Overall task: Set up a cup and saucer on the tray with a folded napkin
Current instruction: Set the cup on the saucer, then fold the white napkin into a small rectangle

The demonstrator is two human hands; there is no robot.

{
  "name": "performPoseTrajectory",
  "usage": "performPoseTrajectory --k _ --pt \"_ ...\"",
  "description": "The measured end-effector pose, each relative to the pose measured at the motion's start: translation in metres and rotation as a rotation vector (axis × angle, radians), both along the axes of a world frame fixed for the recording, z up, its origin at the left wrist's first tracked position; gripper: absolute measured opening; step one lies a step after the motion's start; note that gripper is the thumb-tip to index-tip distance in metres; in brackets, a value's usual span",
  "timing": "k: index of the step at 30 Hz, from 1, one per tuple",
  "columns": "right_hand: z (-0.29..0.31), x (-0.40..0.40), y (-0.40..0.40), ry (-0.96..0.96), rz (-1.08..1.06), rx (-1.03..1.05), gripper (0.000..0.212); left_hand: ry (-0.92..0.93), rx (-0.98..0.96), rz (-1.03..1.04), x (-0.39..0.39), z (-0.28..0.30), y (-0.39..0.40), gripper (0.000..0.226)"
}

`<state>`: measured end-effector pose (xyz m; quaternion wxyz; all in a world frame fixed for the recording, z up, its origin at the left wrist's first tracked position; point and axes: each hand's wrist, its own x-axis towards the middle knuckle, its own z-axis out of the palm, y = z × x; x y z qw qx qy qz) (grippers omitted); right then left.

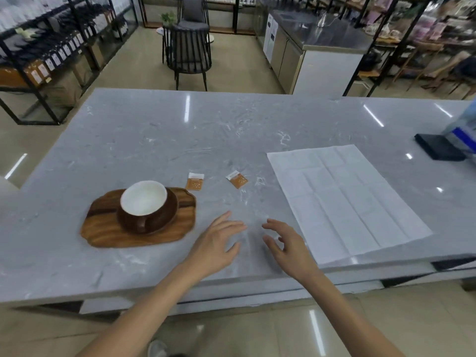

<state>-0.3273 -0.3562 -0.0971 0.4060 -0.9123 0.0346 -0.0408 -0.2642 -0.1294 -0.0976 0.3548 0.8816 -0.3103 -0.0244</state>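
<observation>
Two bare hands are being held just above a big grey stone counter [154,130], and nothing is being gripped by either one. Largest of the task's things, the white napkin [345,199] is being left spread out flat on the right side of the counter, with old fold lines showing across it. It is judged to be thin, soft and very light, so it is best picked up by a corner or an edge and creased along those lines. Next in size, the wooden tray [108,233] is being kept on the left, well apart from the napkin. A brown saucer [170,210] is being carried by it, and a brown cup [143,204] with a white inside is being held on the saucer, its handle turned toward the person. Cup and saucer are judged to be hard and easy to break. The left hand [216,246] and the right hand [288,246] are being held between tray and napkin, fingers spread and loosely curled. Smallest of all, two little orange packets [195,182] are being left lying just past the tray.
</observation>
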Motion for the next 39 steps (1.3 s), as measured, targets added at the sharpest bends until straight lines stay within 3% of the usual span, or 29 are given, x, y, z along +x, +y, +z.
performPoseTrajectory --k 6,12,16,19,21,28,35,39 --pt "-0.013 -0.040 -0.090 -0.062 0.018 -0.154 0.024 0.020 -0.035 -0.073 -0.052 -0.014 -0.101 0.051" --pt "-0.028 -0.080 -0.161 -0.004 -0.129 -0.358 0.033 0.035 0.018 -0.111 -0.085 -0.039 -0.180 0.066" --pt "-0.035 -0.106 -0.174 0.036 -0.090 -0.475 0.044 -0.060 0.158 -0.053 -0.093 -0.043 -0.200 0.047" --pt "-0.040 -0.115 -0.174 0.071 -0.058 -0.491 0.055 -0.139 0.117 0.024 -0.098 -0.039 -0.204 0.018" --pt "-0.040 -0.116 -0.171 0.060 -0.066 -0.488 0.054 -0.155 0.107 0.042 -0.102 -0.036 -0.201 0.013" --pt "-0.030 -0.115 -0.175 -0.014 -0.242 -0.523 0.045 -0.151 0.010 0.082 -0.103 -0.013 -0.167 0.013" --pt "-0.013 -0.121 -0.243 -0.022 -0.407 -0.591 0.032 -0.204 -0.045 0.212 -0.082 0.023 -0.121 0.019" --pt "0.003 -0.128 -0.284 -0.067 -0.394 -0.504 0.028 -0.198 -0.094 0.296 -0.066 0.033 -0.104 0.013"
